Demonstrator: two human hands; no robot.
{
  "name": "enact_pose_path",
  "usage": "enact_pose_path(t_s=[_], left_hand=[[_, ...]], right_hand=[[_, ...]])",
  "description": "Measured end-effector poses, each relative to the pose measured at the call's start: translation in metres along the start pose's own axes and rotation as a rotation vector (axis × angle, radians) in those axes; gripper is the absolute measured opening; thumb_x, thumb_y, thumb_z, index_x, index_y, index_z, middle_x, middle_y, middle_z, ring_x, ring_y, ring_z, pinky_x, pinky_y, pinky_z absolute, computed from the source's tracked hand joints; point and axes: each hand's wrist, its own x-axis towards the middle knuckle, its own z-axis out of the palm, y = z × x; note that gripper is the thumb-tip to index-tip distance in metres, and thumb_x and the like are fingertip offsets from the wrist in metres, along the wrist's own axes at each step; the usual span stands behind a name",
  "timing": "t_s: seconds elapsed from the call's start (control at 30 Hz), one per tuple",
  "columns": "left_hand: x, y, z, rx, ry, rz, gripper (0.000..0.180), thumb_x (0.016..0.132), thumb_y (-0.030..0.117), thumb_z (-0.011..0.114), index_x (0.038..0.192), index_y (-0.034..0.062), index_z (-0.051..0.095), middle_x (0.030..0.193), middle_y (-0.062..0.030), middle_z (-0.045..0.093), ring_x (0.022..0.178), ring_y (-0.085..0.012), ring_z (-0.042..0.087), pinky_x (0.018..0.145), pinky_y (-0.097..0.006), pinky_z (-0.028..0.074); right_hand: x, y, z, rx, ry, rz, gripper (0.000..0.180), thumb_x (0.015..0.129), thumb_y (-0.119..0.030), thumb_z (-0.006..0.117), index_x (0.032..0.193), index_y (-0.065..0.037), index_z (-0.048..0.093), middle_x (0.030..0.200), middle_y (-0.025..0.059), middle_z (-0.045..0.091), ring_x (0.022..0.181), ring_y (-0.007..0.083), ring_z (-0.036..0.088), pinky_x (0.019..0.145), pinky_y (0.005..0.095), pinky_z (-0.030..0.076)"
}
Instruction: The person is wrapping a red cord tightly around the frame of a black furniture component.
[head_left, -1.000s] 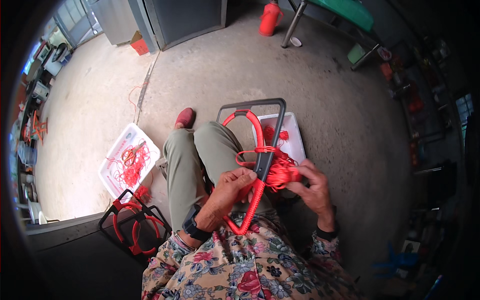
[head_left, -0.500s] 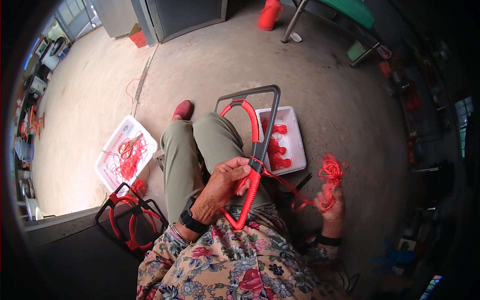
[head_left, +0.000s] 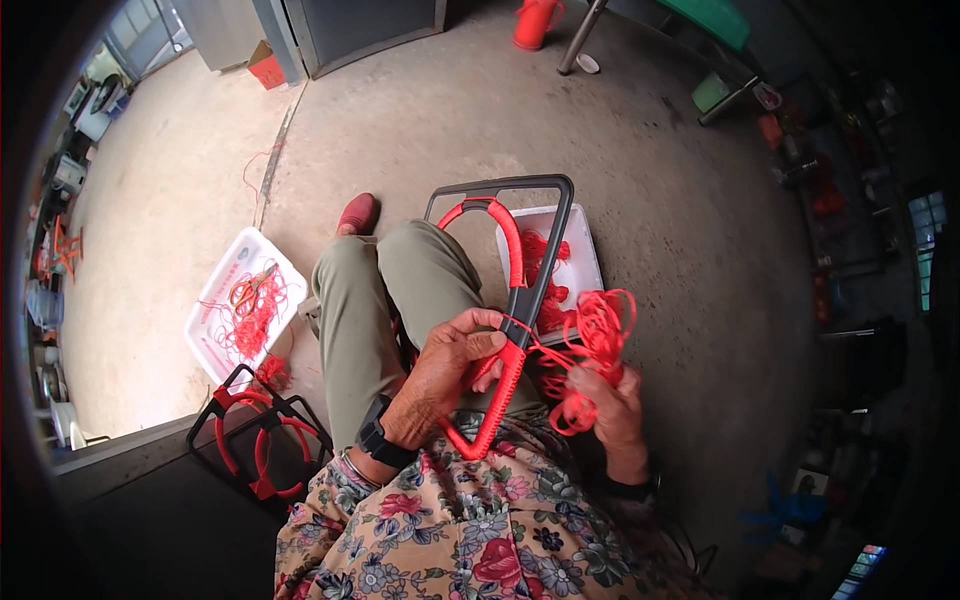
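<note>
My left hand (head_left: 455, 362) is closed round a black frame (head_left: 566, 225) that stands tilted over my lap. Red cord (head_left: 508, 378) is wound tightly along the frame's near side and over its inner loop. Thumb and fingers pinch the frame where the winding ends. To the right, my right hand (head_left: 612, 405) grips a loose bundle of red cord (head_left: 600, 330). A strand runs from this bundle to the frame beside my left thumb. The bundle hides some of the right fingers.
Behind the frame stands a white box (head_left: 590, 250) with red cord bundles. A white tray (head_left: 208, 318) at left holds tangled red cord and orange-handled scissors (head_left: 252, 287). Similar frames (head_left: 228, 450) lie at lower left. A red jug (head_left: 537, 25) and green stool (head_left: 712, 18) stand far off.
My right hand has moved left and inward with the cord bundle, closer to the frame. The strand between them has shortened. My left hand keeps its hold on the frame.
</note>
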Motion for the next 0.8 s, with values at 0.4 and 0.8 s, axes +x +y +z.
enact_pose_path(t_s=[0.4, 0.8], left_hand=[[0.004, 0.005, -0.005, -0.066, -0.034, -0.083, 0.027, 0.092, 0.019, 0.055, 0.111, -0.0005, 0.056, 0.077, -0.0054, 0.062, 0.058, -0.0138, 0.058, 0.055, -0.025, 0.048], [-0.015, 0.009, 0.014, -0.093, 0.091, 0.085, 0.024, 0.091, 0.008, 0.054, 0.112, -0.0021, 0.058, 0.091, -0.0041, 0.063, 0.075, -0.0096, 0.059, 0.071, -0.022, 0.048]], right_hand=[[-0.004, -0.031, 0.046, -0.591, -0.666, -0.712, 0.02, 0.076, -0.017, 0.071, 0.092, -0.007, 0.066, 0.087, 0.0053, 0.058, 0.071, 0.0183, 0.055, 0.062, 0.0298, 0.042], [-0.026, -0.082, 0.043, 0.11, -0.412, 0.107, 0.019, 0.069, -0.005, 0.07, 0.086, -0.001, 0.064, 0.075, -0.0014, 0.061, 0.07, 0.0085, 0.056, 0.066, 0.0265, 0.046]])
